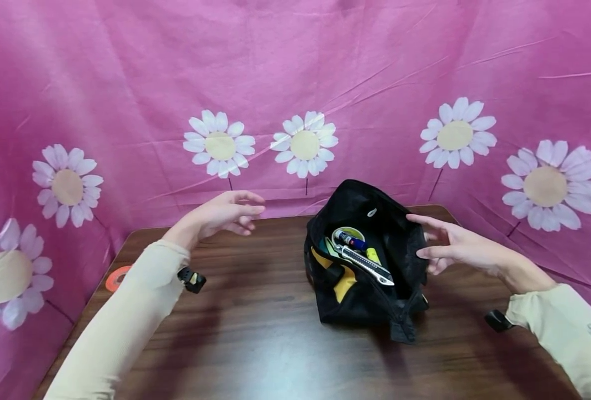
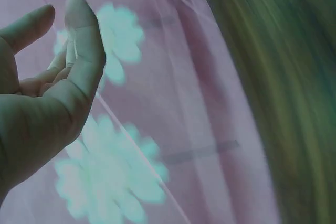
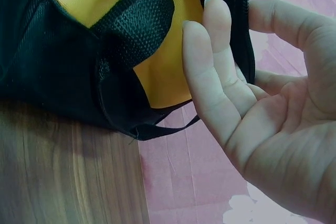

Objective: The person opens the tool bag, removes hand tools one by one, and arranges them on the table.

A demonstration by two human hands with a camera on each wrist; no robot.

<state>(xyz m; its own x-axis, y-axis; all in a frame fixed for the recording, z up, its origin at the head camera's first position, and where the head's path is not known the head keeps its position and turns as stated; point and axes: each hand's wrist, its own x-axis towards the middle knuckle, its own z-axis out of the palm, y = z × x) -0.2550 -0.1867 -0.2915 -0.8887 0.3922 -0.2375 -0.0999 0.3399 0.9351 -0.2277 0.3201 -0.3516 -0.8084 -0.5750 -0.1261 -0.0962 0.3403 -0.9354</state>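
Note:
A black bag (image 1: 370, 311) with yellow panels stands on the table, its mouth wide open upwards. On its right rim my right hand (image 1: 450, 247) holds the edge, thumb over the rim and other fingers along the outside; the right wrist view shows those fingers (image 3: 202, 61) beside the yellow side panel and black webbing. Inside the bag lie a utility knife (image 1: 367, 264), a blue tube with a cap (image 1: 350, 240), a yellow item (image 1: 373, 255) and a round roll (image 1: 357, 232). My left hand (image 1: 225, 214) hovers left of the bag, fingers loosely bent, with nothing in it.
An orange ring-shaped roll (image 1: 117, 278) lies at the table's left edge, partly behind the left sleeve. The brown wooden table (image 1: 255, 311) ends at a pink cloth (image 1: 295, 66) with white flowers, which stands behind and at both sides.

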